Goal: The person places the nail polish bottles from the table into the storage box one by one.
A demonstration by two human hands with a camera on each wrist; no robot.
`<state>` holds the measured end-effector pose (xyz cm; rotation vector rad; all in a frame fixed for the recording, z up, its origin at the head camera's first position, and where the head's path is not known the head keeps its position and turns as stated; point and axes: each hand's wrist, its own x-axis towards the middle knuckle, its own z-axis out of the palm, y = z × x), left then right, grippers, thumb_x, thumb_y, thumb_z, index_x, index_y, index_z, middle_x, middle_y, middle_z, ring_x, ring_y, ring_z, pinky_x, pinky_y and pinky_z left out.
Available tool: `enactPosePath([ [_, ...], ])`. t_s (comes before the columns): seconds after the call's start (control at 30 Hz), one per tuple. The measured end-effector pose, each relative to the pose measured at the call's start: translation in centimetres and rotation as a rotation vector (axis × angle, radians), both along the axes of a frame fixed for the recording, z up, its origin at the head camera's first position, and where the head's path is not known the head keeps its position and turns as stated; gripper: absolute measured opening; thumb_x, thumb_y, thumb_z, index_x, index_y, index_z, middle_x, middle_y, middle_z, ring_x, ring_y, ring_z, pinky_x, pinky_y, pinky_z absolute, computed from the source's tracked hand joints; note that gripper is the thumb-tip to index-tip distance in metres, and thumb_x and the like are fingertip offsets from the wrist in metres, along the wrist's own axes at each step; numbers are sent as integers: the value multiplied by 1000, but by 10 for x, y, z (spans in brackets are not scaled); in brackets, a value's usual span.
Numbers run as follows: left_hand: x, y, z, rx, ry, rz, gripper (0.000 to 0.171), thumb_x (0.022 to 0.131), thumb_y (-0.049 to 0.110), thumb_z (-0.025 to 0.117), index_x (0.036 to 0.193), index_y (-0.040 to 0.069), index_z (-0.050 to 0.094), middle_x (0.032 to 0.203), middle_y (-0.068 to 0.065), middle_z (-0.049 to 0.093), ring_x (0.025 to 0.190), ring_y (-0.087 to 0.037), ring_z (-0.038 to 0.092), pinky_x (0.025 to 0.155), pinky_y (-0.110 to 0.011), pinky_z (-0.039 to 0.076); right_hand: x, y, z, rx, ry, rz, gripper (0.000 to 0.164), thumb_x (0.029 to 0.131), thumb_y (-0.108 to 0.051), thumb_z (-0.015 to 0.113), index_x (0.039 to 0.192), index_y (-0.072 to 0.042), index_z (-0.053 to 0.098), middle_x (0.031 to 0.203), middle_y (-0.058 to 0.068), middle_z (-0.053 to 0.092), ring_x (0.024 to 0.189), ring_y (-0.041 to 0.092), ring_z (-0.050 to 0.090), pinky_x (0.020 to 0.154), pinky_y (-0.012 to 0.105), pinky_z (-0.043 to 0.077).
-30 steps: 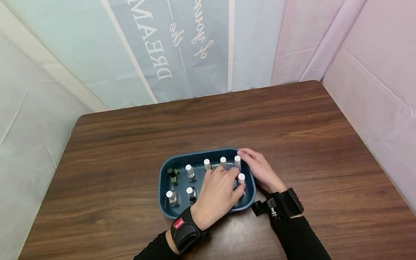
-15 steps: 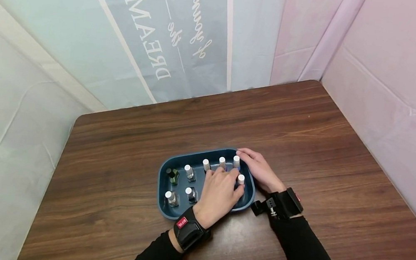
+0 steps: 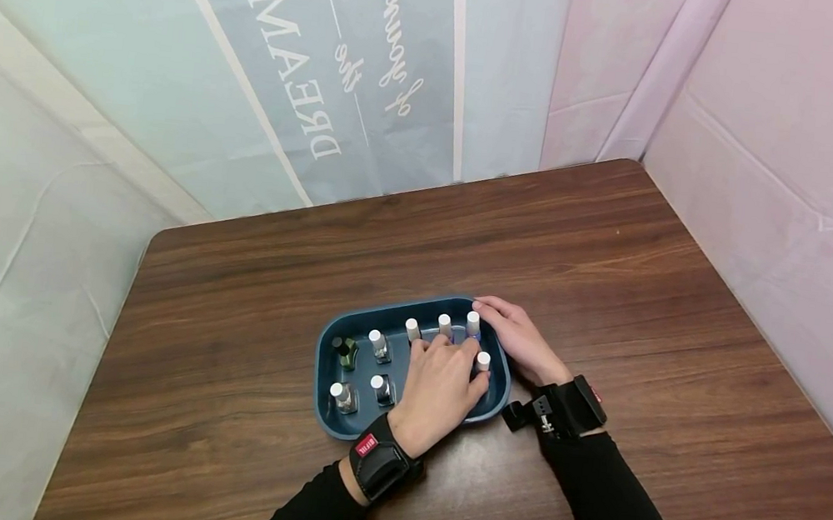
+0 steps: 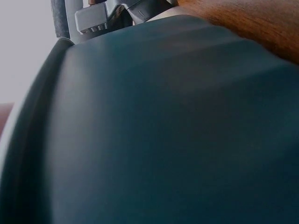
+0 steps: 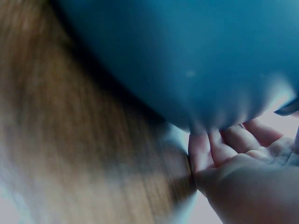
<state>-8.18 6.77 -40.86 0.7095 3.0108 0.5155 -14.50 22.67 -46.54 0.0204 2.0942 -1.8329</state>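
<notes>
My left hand (image 3: 437, 383) reaches over the near wall into a blue oval tray (image 3: 347, 436), fingers bent down among nail polish bottles. Its thumb and index finger flank a white-capped nail polish bottle (image 3: 483, 362) at the tray's right end; the fingertips are mostly hidden. Held at the tray's right corner is my right hand (image 3: 522, 341). In the right wrist view, its fingers (image 5: 236, 140) press against the tray's outer wall (image 5: 187, 56). The tray wall (image 4: 163, 121) fills most of the left wrist view.
Other white-capped bottles stand in the tray, including one at the back (image 3: 413, 331) and one at the near left (image 3: 344, 400). A black-capped green bottle (image 3: 345, 354) is at the left end. The brown wooden table (image 3: 228, 342) meets curtained walls behind and at the right.
The bottle by my left thumb has shifted slightly toward me. My left hand has moved only a little, and my right hand stays at the tray's corner.
</notes>
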Motion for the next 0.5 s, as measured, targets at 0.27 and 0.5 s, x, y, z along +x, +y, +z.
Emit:
enactPosePath([
  [0.27,0,1,1,-12,16,-4,22,88,33,68,101,15,68,83,3,72,82,-16,55,79,-40,37,0,0,0,-14,-10,-2,49,100,-42,46,135,-9,51,134,14,53,118,25,51,98,36,42],
  [0.5,0,1,2,-25,29,-7,22,88,33,68,101,16,69,84,3,73,81,-16,54,78,-40,37,0,0,0,-8,0,0,47,100,-42,46,133,-10,53,131,13,55,114,23,53,94,32,44],
])
